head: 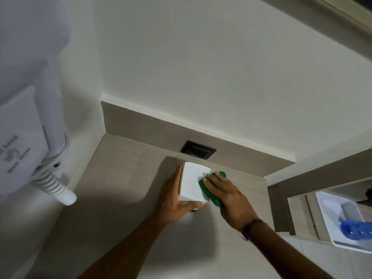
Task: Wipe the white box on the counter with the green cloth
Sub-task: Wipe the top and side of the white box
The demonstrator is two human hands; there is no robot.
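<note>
The white box (192,181) stands on the beige counter (124,178) near the back wall. My left hand (174,195) grips its left side, fingers along the left face and thumb under the front edge. My right hand (227,196) presses the green cloth (211,190) flat against the box's right side and top edge. Most of the cloth is hidden under my fingers.
A wall-mounted white hair dryer (26,109) with a ribbed hose (56,188) hangs at the left. A black socket plate (198,150) sits in the backsplash behind the box. At the right, a white tray (330,214) holds a blue bottle (356,228).
</note>
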